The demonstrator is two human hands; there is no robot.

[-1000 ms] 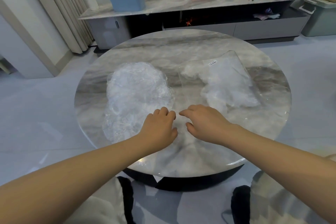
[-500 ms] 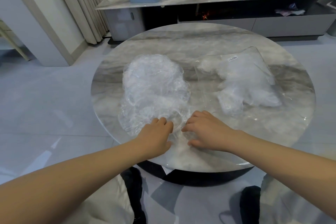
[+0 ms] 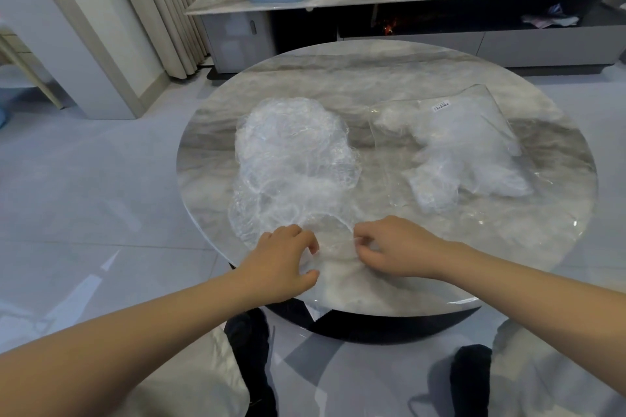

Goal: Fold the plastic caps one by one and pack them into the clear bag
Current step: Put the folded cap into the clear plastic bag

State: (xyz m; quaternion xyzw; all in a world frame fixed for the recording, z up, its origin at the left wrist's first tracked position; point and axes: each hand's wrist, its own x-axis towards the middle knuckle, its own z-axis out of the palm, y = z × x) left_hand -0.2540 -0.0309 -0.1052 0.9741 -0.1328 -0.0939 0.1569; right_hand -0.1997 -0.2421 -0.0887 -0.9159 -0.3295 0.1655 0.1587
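1. Round marble table (image 3: 389,78): far half bare, open to a reach.
2. Pile of plastic caps (image 3: 294,162) fills the left-centre, running down to the near edge.
3. Clear bag (image 3: 457,145) takes up the right.
4. Bare lane between pile and bag, running from near to far.
5. Near edge: left hand (image 3: 281,264) and right hand (image 3: 396,249) close together, small gap between.

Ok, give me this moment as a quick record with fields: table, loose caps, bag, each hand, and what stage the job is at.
table: round marble table
loose caps: heap of plastic caps, left half of the table
bag: clear bag, right half, lying flat, already holds caps, white label near its far edge
left hand: left hand at the near edge, fingers curled on one cap
right hand: right hand pinches the same cap's other side
stage: one cap held between both hands, not yet in the bag
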